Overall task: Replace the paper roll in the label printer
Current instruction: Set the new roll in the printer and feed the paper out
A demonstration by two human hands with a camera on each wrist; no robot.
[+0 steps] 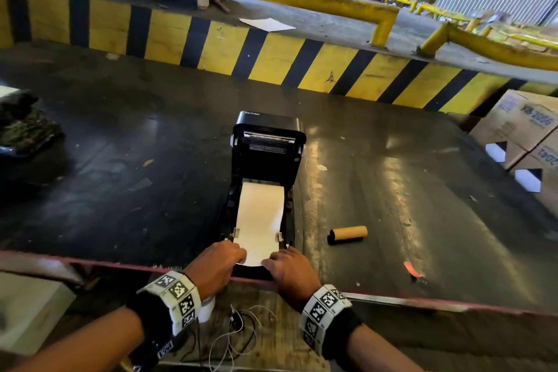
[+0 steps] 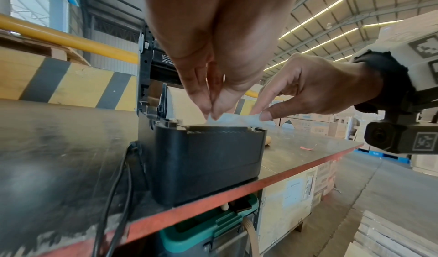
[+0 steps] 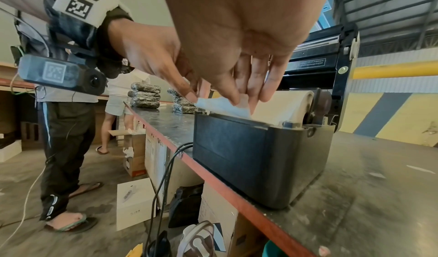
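Note:
A black label printer (image 1: 265, 160) stands at the table's near edge with its lid tilted up and back. A white paper roll (image 1: 261, 214) sits in its bay, its strip drawn toward me over the front lip. My left hand (image 1: 222, 263) pinches the strip's left corner (image 2: 217, 119) between thumb and fingertips. My right hand (image 1: 287, 266) pinches the right corner (image 3: 237, 104). In the right wrist view the roll (image 3: 284, 107) sits between the side guides. An empty brown cardboard core (image 1: 347, 235) lies on the table to the printer's right.
The dark table (image 1: 120, 175) has a red front edge (image 1: 453, 306). A yellow-black striped barrier (image 1: 271, 57) runs behind it. Cardboard boxes (image 1: 522, 136) stand at right, wrapped dark bundles (image 1: 24, 127) at left. Cables (image 1: 238, 329) hang below the edge. A person (image 3: 66, 129) stands left.

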